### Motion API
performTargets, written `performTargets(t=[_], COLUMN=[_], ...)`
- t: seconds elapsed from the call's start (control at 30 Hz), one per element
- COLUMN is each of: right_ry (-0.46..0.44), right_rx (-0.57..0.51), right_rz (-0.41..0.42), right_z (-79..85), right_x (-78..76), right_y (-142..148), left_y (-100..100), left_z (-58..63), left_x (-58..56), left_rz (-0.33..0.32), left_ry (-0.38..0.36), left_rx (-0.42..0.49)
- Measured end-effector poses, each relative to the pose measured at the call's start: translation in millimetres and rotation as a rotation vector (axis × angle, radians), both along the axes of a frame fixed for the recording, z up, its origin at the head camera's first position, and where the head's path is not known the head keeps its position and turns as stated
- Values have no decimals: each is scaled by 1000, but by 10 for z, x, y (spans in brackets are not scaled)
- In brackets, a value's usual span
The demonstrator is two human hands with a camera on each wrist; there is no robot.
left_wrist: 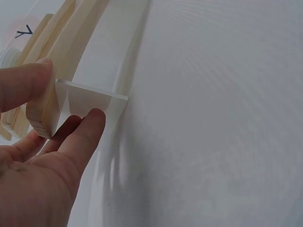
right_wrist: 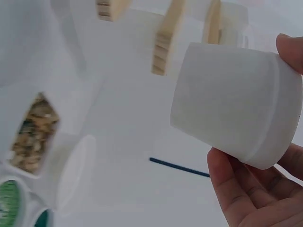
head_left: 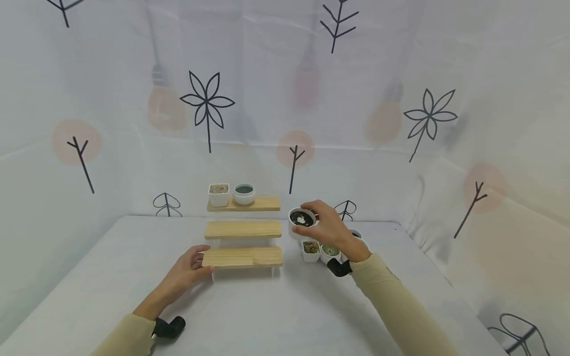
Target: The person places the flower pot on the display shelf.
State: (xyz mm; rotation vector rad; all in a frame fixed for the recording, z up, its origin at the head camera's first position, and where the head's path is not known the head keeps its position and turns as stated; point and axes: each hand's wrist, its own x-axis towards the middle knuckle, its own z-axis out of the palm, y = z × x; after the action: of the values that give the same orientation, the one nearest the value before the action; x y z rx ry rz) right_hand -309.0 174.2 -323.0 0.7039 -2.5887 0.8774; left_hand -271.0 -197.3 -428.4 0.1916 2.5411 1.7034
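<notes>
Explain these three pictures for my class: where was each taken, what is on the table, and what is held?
There is no machine, only a person's bare left hand and right hand. The wide picture is taken from the head, the close ones from the left and right wrists. On the white table is a display stand with three wooden shelves; its top shelf bears a square pot and a round pot. More small pots cluster to the stand's right. The left hand grips the lowest shelf's end; the right hand holds up a white dark-filled pot.
</notes>
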Motion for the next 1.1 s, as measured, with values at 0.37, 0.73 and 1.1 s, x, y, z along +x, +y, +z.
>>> performTargets(t=[0.37, 0.73, 1.1], right_ry=[49, 15, -53], right_rx=[-9, -21, -64], right_rz=[52, 32, 17], right_z=[284, 334, 306], right_x=[-398, -702, -902], right_y=[-289, -521, -670], left_y=[0, -12, -23], left_z=[13, 4, 12], left_x=[-1, -11, -2], left_rz=[2, -11, -25], left_ry=[4, 8, -8], left_rx=[8, 19, 47])
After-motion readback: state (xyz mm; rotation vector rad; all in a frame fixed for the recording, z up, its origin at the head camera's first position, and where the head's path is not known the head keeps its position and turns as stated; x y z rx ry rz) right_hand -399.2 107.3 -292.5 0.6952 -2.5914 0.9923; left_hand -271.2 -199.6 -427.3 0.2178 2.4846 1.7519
